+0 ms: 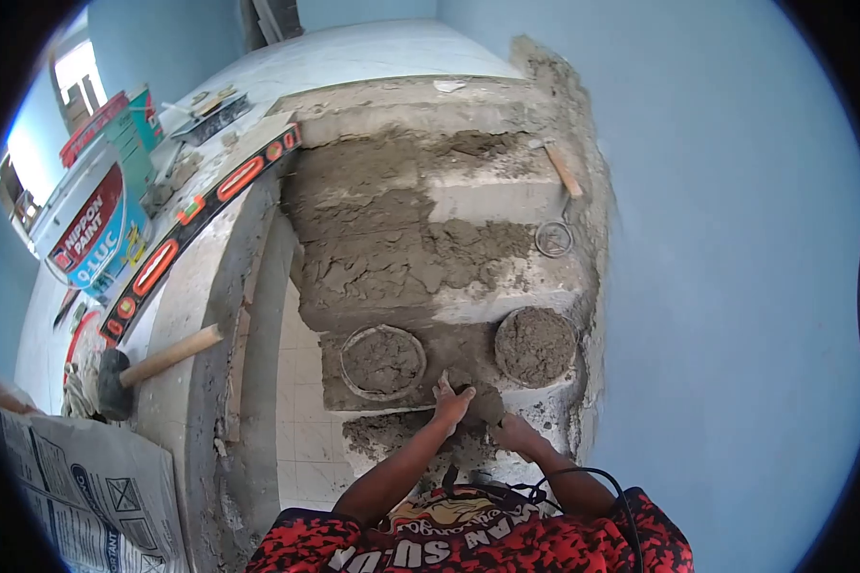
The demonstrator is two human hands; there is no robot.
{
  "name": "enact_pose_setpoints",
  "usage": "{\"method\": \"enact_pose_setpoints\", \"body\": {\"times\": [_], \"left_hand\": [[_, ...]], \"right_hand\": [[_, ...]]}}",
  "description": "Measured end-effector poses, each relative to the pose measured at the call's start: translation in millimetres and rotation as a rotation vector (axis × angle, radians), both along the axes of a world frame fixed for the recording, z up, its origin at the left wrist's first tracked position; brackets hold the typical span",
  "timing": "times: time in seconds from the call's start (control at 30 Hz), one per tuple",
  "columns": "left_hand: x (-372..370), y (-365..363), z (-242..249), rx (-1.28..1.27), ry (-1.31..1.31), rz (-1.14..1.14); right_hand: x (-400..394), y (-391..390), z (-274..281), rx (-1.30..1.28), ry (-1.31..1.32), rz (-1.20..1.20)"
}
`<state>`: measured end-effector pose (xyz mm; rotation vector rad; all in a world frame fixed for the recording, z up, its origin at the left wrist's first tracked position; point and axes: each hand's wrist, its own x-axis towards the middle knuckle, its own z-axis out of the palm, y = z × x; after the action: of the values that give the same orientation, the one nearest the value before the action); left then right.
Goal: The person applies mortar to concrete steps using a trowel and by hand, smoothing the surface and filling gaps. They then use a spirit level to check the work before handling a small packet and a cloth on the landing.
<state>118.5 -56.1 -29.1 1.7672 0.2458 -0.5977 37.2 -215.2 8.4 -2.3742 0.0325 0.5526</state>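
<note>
My right hand (518, 435) is closed round the handle of a trowel, whose mortar-coated blade (487, 405) points up and to the left. Just left of the blade is my left hand (452, 399), its fingers bent round something dark that I cannot make out. Both hands are low over the front step, near its edge. Behind them on the step stand two round containers full of grey mortar, one on the left (383, 362) and one on the right (535, 346). Wet mortar (382, 258) covers much of the steps above.
A wooden-handled tool (564, 172) and a wire ring (553, 239) lie by the right wall. Left are a long red level (201, 205), a mallet (167, 358), a paint bucket (91, 224) and a cement bag (105, 497). A dark cable crosses my right forearm.
</note>
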Motion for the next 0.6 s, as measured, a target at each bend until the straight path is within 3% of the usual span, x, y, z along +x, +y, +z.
{"method": "enact_pose_setpoints", "body": {"times": [0.23,0.37,0.47,0.53,0.6], "left_hand": [[-19.2,-25.6,-14.0,0.020,0.094,-0.020],[-45.9,-39.2,-49.5,0.018,0.086,-0.019],[-63.1,-49.4,-62.3,0.030,0.116,-0.011],[-70.0,-60.0,-67.6,0.071,0.176,-0.001],[-73.2,-67.7,-69.8,0.111,0.168,0.009]], "right_hand": [[-17.7,-28.0,-11.3,-0.035,0.015,0.033],[-44.2,-45.1,-23.5,-0.031,0.007,0.050],[-55.9,-59.3,-44.3,-0.064,0.210,0.012],[-60.8,-65.9,-45.2,-0.048,0.111,0.094],[-63.1,-70.8,-41.8,0.021,0.318,-0.042]]}}
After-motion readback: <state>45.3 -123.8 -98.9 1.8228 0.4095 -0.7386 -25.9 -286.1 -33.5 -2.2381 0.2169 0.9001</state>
